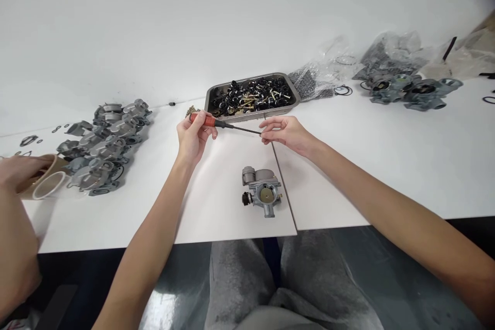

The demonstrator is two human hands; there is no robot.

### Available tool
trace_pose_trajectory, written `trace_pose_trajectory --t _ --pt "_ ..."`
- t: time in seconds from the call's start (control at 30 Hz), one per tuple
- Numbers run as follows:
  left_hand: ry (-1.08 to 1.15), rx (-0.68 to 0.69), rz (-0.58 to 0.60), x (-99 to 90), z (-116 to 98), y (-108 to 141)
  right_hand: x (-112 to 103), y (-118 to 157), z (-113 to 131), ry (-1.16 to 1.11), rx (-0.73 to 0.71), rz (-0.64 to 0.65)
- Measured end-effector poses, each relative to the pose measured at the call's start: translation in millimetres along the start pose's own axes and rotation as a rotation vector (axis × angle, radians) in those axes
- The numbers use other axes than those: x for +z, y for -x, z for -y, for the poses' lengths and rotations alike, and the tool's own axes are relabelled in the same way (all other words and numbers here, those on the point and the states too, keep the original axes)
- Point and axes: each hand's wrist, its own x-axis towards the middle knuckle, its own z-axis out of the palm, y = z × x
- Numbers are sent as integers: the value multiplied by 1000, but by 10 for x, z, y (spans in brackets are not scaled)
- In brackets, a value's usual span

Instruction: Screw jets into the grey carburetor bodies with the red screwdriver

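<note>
A screwdriver (207, 120) with a red handle and a dark shaft lies nearly level above the table, its handle gripped by my left hand (192, 136). My right hand (286, 133) pinches at the tip of the shaft. Whatever small part may be between those fingertips is too small to make out. Below both hands, a grey metal carburetor (263, 191) with a black knob on its left side rests on the white table (228, 185), near the front edge. Neither hand touches it.
Behind my hands stands a metal tray (253, 113) of small black and brass parts. Several carburetors (104, 147) are grouped at left, beside another person's hand (23, 170) in a tan container (50, 165). More carburetors (425, 93) and plastic bags (325, 69) lie at right.
</note>
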Motion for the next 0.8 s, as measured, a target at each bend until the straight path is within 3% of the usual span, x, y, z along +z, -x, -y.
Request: trace_pose_trajectory --t 0.23,0.33,0.43,0.57,0.63,0.8 --pt "18 0 -58 7 -49 -13 65 20 -4 15 -32 83" --pt "9 11 -97 -23 -126 -17 44 20 28 39 -33 188" --pt "9 9 -108 -44 -229 -7 -25 18 81 137 -50 411" --pt "1 4 -99 10 -444 5 -24 90 187 333 -123 826" --pt "-32 26 -57 95 -607 -1 43 169 246 463 -158 953" --pt "-101 185 231 463 -1043 0 215 353 344 648 -210 1032"
